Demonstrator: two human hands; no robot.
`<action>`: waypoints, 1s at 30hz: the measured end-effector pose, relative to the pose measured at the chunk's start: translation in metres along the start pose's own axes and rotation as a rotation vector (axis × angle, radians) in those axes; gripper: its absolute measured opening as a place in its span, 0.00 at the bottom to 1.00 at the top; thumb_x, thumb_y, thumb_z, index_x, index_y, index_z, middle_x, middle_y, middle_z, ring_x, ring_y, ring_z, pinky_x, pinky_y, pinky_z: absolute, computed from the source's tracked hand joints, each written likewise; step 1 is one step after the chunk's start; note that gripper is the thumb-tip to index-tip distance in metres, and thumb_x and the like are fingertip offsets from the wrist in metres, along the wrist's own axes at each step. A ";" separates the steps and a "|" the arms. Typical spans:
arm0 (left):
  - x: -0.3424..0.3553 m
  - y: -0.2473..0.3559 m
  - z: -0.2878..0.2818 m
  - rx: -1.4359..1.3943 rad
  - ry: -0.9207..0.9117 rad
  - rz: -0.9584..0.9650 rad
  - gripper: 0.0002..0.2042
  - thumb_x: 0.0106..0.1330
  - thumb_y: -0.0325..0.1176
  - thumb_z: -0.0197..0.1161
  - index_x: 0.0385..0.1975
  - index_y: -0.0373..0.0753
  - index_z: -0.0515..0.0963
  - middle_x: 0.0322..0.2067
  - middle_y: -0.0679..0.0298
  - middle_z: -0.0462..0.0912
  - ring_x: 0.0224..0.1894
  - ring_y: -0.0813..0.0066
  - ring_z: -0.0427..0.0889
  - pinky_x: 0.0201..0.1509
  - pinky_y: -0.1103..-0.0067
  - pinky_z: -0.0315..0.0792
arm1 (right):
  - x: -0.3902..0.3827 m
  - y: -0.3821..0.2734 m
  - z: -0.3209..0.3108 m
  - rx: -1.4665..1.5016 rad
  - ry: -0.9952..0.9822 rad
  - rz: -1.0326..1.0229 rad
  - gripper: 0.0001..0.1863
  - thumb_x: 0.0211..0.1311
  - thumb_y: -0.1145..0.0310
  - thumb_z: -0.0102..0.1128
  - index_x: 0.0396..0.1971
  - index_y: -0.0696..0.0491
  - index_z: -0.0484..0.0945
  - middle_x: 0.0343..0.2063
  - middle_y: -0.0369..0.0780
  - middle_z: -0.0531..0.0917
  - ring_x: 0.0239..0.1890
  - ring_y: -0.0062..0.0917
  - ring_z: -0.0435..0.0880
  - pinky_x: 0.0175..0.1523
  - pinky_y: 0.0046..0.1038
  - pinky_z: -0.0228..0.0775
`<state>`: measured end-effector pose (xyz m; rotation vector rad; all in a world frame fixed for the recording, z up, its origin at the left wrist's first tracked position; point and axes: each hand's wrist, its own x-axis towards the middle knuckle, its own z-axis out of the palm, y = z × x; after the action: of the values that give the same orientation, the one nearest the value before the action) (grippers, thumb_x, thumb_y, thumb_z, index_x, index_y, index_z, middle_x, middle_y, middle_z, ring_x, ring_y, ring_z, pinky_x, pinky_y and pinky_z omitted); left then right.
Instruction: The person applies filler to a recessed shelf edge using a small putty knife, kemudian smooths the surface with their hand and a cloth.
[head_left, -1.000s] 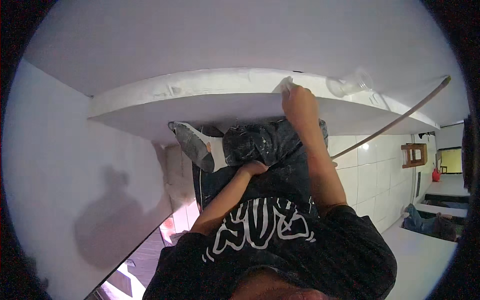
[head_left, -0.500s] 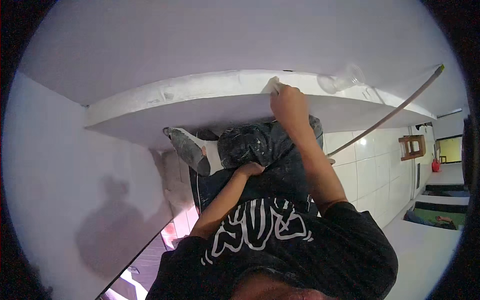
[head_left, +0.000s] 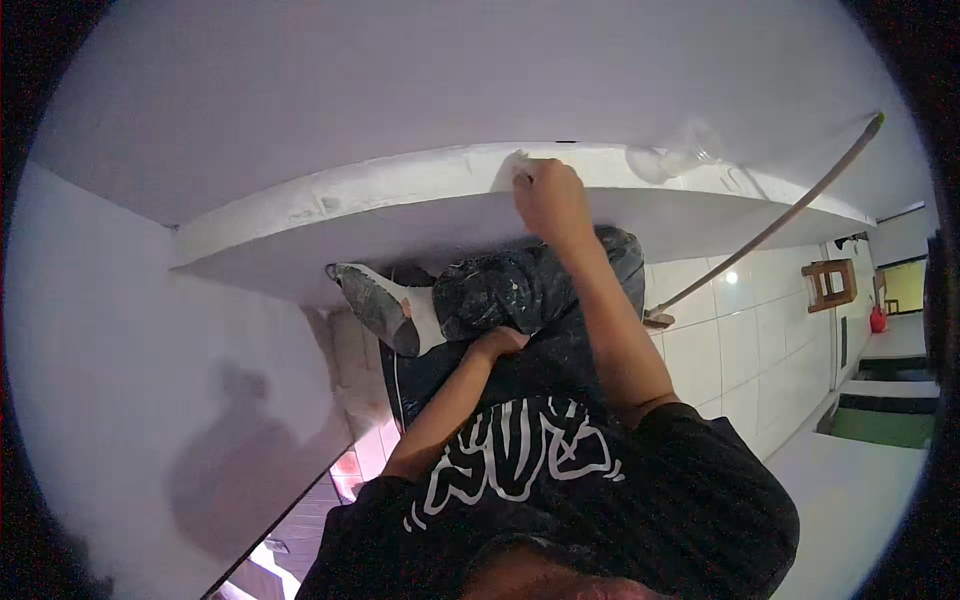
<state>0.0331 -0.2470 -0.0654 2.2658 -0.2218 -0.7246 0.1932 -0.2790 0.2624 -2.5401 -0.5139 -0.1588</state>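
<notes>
In the head view, my right hand [head_left: 552,198] is near 1 o'clock from the middle, closed around a small white wad [head_left: 519,162] that shows just past 12. Whether it is cloth or paper I can't tell. It sits over the pale strip of the ledge [head_left: 400,178], which bows across the top from 10 to 2. My left hand [head_left: 503,342], close to the middle towards 5, lies against my dark trousers [head_left: 500,290]; its far side is hidden, so I can't tell if it grips anything.

A clear plastic cup [head_left: 690,150] lies tipped over on the ledge at 2 o'clock. If my right arm swung that way, I reckon I could knock it off, since nothing I can see holds it. The long stick [head_left: 780,222] slants up beyond it; a bump from my elbow might send it sliding. With the wad bunched so small, my knuckles could scrape the ledge edge if I pressed hard, and a loose pinch could let it slip down onto my foot [head_left: 385,308] or lap
</notes>
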 end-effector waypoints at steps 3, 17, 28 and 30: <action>0.000 0.000 -0.001 0.009 0.006 -0.018 0.29 0.74 0.53 0.38 0.68 0.43 0.63 0.70 0.58 0.61 0.70 0.57 0.60 0.72 0.65 0.56 | -0.004 -0.005 0.001 -0.079 -0.008 -0.006 0.13 0.57 0.64 0.59 0.26 0.61 0.82 0.29 0.56 0.83 0.34 0.52 0.84 0.43 0.46 0.78; 0.011 0.015 -0.008 0.029 0.050 -0.020 0.28 0.74 0.52 0.38 0.68 0.44 0.64 0.69 0.58 0.62 0.69 0.57 0.62 0.71 0.65 0.57 | 0.015 0.083 -0.017 0.266 0.046 0.186 0.20 0.59 0.59 0.59 0.33 0.64 0.82 0.36 0.60 0.82 0.42 0.53 0.82 0.49 0.46 0.73; -0.001 0.008 -0.010 0.112 0.051 -0.041 0.27 0.74 0.51 0.38 0.67 0.44 0.64 0.69 0.59 0.63 0.68 0.57 0.63 0.71 0.64 0.59 | -0.009 0.006 -0.009 -0.107 0.017 -0.033 0.13 0.59 0.66 0.55 0.30 0.57 0.85 0.26 0.57 0.82 0.33 0.49 0.84 0.41 0.45 0.77; 0.006 0.012 -0.012 0.103 0.047 -0.027 0.27 0.75 0.51 0.38 0.67 0.44 0.64 0.69 0.59 0.63 0.68 0.57 0.63 0.71 0.64 0.59 | -0.005 0.047 -0.025 -0.323 0.077 0.058 0.12 0.58 0.67 0.55 0.29 0.59 0.84 0.27 0.55 0.84 0.34 0.48 0.86 0.42 0.44 0.79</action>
<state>0.0454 -0.2507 -0.0535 2.3851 -0.2112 -0.6864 0.2073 -0.3309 0.2595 -2.8457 -0.4111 -0.3418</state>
